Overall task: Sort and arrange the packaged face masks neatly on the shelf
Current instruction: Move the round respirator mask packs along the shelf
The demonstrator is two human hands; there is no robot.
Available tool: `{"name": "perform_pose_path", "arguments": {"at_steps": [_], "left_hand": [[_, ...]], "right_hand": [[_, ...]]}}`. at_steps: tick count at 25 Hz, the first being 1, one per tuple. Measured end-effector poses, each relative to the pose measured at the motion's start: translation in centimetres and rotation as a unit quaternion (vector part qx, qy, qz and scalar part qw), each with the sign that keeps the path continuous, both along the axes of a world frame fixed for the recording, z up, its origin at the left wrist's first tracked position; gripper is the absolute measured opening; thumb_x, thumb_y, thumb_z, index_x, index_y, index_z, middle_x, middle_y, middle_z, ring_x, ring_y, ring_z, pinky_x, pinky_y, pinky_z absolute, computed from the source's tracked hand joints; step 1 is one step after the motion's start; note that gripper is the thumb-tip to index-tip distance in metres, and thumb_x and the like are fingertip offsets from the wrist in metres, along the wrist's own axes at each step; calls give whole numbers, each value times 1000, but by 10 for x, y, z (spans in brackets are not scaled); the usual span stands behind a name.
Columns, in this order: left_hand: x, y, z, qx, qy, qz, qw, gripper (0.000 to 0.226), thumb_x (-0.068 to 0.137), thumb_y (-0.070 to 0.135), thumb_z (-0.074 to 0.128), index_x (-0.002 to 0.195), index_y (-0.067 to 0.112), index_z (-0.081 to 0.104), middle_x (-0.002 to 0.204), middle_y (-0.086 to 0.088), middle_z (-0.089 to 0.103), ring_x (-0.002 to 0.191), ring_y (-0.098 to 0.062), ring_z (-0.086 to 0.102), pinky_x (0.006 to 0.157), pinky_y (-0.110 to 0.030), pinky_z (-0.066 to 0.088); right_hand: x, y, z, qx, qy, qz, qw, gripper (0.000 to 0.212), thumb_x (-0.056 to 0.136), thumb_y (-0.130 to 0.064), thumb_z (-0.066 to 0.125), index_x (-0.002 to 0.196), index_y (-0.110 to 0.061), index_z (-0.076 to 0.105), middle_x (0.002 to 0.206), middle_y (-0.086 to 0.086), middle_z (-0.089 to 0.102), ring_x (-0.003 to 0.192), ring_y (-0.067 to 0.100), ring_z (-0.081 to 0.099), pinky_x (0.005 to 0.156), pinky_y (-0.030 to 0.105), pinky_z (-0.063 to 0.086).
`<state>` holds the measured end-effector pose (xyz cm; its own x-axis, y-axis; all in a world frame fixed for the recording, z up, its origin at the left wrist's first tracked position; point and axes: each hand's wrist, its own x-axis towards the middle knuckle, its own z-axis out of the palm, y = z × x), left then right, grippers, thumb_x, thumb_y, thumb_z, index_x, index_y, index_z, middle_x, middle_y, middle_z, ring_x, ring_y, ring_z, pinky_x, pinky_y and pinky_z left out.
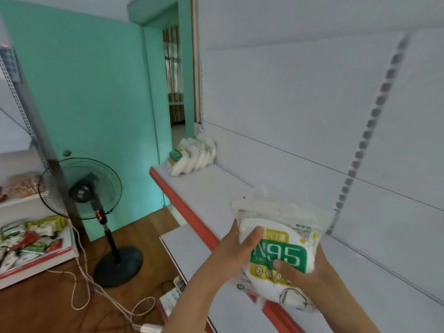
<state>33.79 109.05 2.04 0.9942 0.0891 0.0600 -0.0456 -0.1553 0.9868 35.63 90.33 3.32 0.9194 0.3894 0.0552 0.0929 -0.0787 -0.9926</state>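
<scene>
Both my hands hold a bundle of white N95 mask packs [278, 251] with a green label, just above the front edge of the white shelf [211, 188]. My left hand [236, 248] grips the bundle's left side, thumb across the front. My right hand [305, 272] grips its lower right side, thumb on the label. At the shelf's far left end a row of several mask packs [192, 153] stands leaning together against the back panel.
The shelf has a red front rim [192, 212] and a slotted upright [367, 133] at the back. A lower shelf [185, 246] lies beneath. A standing fan [81, 188] with cables is on the wooden floor to the left, beside another shelf of packaged goods [31, 236].
</scene>
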Motion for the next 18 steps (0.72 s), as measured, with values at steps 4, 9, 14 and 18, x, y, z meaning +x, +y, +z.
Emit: {"name": "perform_pose_path", "arguments": {"at_steps": [4, 9, 14, 18], "left_hand": [[43, 92, 16, -17, 41, -10, 999, 62, 75, 72, 57, 128, 41, 52, 106, 21, 75, 97, 0, 72, 81, -19, 56], [115, 160, 26, -1, 42, -2, 999, 63, 80, 68, 48, 138, 45, 40, 125, 32, 61, 111, 14, 60, 90, -7, 44], [202, 241, 1, 57, -70, 255, 963, 54, 98, 52, 48, 149, 34, 40, 149, 16, 43, 142, -10, 40, 114, -20, 28], [275, 304, -10, 199, -51, 339, 918, 55, 104, 37, 45, 155, 23, 30, 158, -1, 32, 149, -18, 24, 107, 1, -7]], "right_hand": [[52, 86, 1, 3, 27, -14, 1000, 79, 57, -31, 95, 121, -34, 49, 102, -9, 75, 87, 9, 74, 64, 20, 57], [134, 165, -9, 8, 66, -66, 996, 62, 68, -25, 88, 121, -26, 55, 103, -3, 76, 90, 17, 75, 78, 37, 60], [249, 248, -21, 15, 1, -166, 986, 70, 69, -30, 89, 123, -25, 45, 105, -11, 64, 90, 5, 65, 68, 23, 51], [329, 305, -41, 10, -22, -180, 983, 83, 62, -39, 92, 124, -28, 38, 115, -8, 62, 102, 9, 65, 79, 31, 58]]}}
